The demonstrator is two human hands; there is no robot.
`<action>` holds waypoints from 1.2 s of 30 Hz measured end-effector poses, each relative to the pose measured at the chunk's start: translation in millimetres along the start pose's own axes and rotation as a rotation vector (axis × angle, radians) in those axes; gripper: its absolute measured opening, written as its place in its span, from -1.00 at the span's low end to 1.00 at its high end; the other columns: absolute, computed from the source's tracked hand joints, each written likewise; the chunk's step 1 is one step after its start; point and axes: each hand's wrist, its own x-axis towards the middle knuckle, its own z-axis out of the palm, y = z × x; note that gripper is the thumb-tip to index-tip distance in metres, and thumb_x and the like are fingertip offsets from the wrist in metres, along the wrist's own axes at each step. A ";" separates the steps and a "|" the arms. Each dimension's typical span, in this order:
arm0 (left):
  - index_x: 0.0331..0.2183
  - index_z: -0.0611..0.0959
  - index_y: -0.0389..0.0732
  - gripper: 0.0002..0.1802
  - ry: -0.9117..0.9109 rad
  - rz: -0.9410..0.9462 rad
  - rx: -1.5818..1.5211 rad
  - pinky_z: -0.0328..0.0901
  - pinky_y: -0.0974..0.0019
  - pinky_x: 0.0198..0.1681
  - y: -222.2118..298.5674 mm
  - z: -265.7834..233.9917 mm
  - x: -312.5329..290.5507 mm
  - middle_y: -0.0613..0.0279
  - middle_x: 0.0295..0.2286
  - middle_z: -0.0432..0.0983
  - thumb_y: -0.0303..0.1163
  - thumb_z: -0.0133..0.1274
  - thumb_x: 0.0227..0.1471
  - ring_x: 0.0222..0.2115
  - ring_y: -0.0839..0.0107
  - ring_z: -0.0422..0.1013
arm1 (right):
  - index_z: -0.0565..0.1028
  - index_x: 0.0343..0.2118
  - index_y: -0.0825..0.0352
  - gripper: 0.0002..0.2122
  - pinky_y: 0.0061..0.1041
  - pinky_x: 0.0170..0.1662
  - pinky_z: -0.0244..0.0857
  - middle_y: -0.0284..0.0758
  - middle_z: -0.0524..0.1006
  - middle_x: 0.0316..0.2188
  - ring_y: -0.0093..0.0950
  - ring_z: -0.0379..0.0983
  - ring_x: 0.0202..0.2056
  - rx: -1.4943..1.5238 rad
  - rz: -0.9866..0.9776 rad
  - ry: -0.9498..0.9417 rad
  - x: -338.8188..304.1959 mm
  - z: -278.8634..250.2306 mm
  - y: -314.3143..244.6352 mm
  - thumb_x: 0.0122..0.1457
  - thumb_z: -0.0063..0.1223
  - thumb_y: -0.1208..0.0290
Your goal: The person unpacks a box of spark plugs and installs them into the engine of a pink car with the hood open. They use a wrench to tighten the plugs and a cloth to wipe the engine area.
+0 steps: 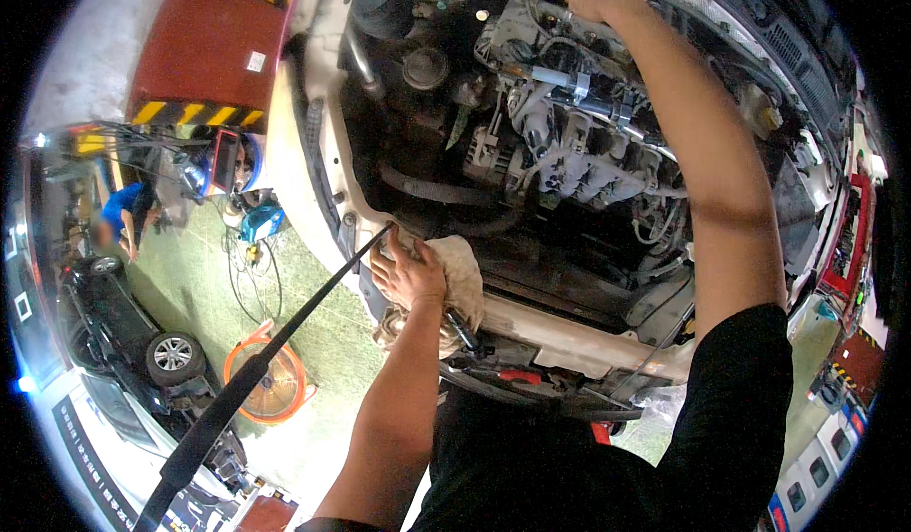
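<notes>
My left hand (413, 274) lies with its fingers stretched out on a crumpled beige rag (460, 271) at the front left corner of a car's engine bay. Its fingertips are beside the upper end of a long black rod (261, 366) with a thicker sleeve. Below the rag, a dark tool handle with a shiny shaft (462, 330) sticks out. Stretched across the engine (579, 105), my right hand (603, 0) is curled at its far side. Its fingertips are hidden, and what they grip, if anything, cannot be made out.
A red-handled tool (520, 376) lies along the car's front edge. Hoses (436, 187) and a round-capped reservoir (424, 67) fill the left of the bay. On the floor stand an orange ring-shaped reel or fan (268, 380) and loose cables. Another person (123, 217) is far left, near a dark car (114, 328).
</notes>
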 end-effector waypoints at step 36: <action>0.19 0.43 0.06 -0.41 0.026 0.074 -0.044 0.09 -0.12 0.22 21.1 4.5 1.0 -0.01 0.18 0.18 -0.04 0.06 0.16 0.19 -0.02 0.17 | 0.61 -0.10 0.37 -0.63 0.01 0.08 0.41 -0.03 0.60 -0.07 -0.03 0.54 -0.03 0.184 0.361 0.115 -8.0 37.0 24.9 0.43 -0.19 0.21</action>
